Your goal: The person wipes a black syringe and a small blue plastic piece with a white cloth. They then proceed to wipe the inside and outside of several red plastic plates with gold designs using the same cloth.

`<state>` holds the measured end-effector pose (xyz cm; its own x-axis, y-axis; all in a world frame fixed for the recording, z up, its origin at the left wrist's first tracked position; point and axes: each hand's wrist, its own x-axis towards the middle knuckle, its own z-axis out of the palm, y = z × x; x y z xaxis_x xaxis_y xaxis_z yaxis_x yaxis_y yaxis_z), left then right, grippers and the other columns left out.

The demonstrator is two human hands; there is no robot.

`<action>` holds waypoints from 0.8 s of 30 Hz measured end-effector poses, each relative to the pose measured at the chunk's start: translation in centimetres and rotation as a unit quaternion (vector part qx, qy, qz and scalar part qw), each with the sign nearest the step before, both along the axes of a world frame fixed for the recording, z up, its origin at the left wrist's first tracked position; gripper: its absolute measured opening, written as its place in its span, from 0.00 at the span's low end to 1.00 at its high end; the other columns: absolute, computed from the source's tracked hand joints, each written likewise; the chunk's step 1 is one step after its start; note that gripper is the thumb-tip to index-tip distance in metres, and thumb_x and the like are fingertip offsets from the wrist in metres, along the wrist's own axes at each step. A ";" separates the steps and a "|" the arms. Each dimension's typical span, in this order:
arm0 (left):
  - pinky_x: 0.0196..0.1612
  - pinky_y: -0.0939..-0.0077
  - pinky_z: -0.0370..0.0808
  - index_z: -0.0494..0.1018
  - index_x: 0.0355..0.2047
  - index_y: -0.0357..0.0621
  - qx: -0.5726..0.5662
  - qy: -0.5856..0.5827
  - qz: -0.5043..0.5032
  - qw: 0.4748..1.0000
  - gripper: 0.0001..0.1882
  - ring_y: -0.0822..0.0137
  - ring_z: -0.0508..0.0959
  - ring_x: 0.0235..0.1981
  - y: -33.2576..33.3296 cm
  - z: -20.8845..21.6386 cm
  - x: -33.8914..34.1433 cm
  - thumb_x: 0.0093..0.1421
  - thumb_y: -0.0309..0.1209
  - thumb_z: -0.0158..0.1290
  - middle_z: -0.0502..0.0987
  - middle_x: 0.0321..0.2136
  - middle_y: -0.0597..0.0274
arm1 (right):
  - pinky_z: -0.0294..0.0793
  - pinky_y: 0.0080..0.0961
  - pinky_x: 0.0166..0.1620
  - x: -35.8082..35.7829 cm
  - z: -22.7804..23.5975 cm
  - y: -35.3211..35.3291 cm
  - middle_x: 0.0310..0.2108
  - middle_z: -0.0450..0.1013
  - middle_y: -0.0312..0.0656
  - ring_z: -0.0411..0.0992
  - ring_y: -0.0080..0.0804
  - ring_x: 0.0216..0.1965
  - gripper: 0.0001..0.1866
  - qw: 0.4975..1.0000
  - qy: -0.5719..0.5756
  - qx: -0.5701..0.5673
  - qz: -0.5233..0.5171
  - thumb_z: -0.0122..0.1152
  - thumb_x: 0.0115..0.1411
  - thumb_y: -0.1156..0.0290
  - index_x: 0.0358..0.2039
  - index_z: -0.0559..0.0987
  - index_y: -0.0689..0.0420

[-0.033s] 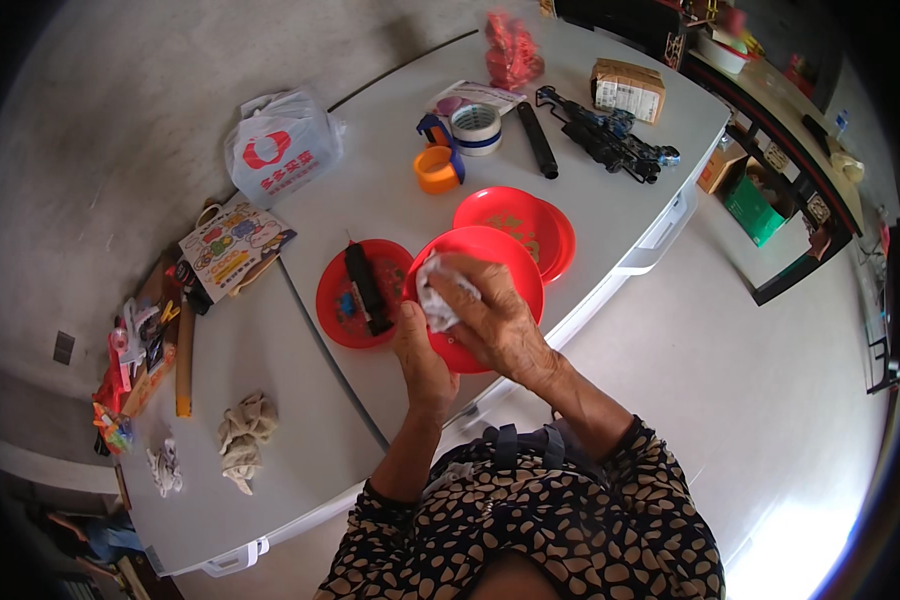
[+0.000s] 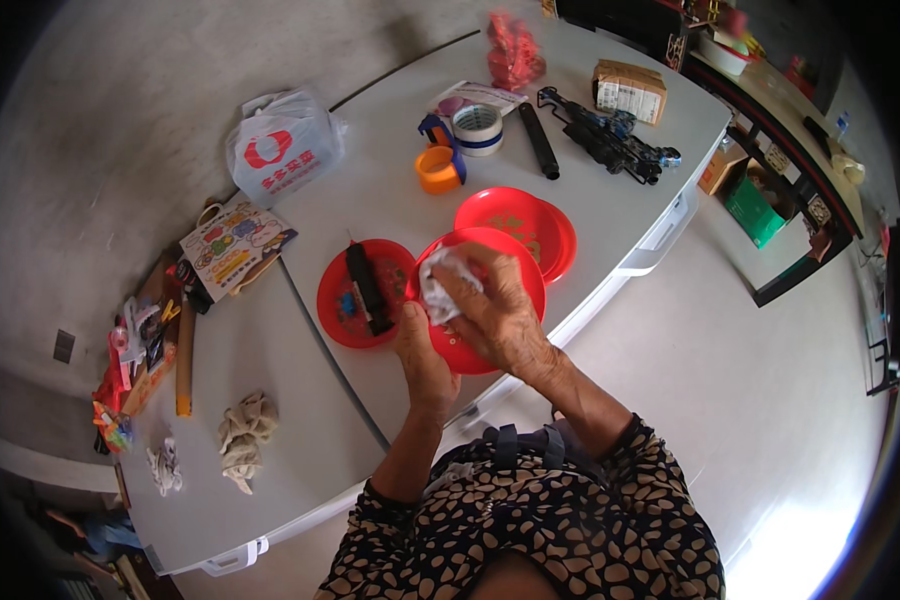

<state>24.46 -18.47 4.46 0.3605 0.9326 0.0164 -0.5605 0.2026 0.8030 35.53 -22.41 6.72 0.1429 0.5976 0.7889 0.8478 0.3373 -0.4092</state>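
Note:
My left hand (image 2: 426, 362) grips the near left rim of a round red plate (image 2: 528, 290), its thumb lying over the edge. In my right hand (image 2: 508, 318) a crumpled white cloth (image 2: 438, 290) is bunched under bent fingers and pressed against the plate's inner face. Left of the held plate stands another red plate (image 2: 332, 315) with a black tube-like tool (image 2: 365, 285) and small blue bits in it. Behind it lie stacked red plates (image 2: 567, 245) with a gold pattern, partly covered by the held one.
Toward the back are an orange-and-blue tape dispenser (image 2: 438, 168), a tape roll (image 2: 477, 130), a black rod (image 2: 538, 140), a black toy gun (image 2: 610, 135) and a cardboard box (image 2: 630, 90). A plastic bag (image 2: 285, 145) sits far left, a beige cloth (image 2: 247, 435) near left.
The white cloth and the fingers of my right hand have shifted slightly on the plate. My left hand keeps its hold on the rim.

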 end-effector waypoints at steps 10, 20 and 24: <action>0.57 0.66 0.67 0.56 0.59 0.39 0.036 0.034 -0.023 0.999 0.34 0.62 0.68 0.55 0.3 0.6 -0.5 0.66 0.56 0.32 0.66 0.55 0.54 | 0.68 0.43 0.46 -0.4 1.1 1.3 0.52 0.62 0.51 0.65 0.49 0.46 0.28 0.997 -0.004 -0.011 -0.081 0.59 0.44 0.79 0.50 0.74 0.52; 0.44 0.72 0.75 0.66 0.49 0.35 0.018 0.045 0.046 0.998 0.33 0.65 0.77 0.42 1.5 1.6 -1.4 0.66 0.56 0.33 0.75 0.42 0.55 | 0.65 0.38 0.52 -1.3 -1.5 -3.3 0.51 0.66 0.32 0.61 0.34 0.56 0.16 0.990 -0.074 -0.082 0.093 0.64 0.44 0.73 0.37 0.80 0.50; 0.48 0.69 0.75 0.63 0.52 0.37 0.039 0.042 -0.001 0.998 0.31 0.63 0.76 0.46 1.4 0.7 -1.2 0.67 0.54 0.33 0.72 0.47 0.53 | 0.68 0.39 0.54 0.0 -1.2 -3.3 0.51 0.66 0.33 0.65 0.36 0.53 0.21 0.992 -0.076 -0.076 0.066 0.64 0.43 0.75 0.42 0.78 0.48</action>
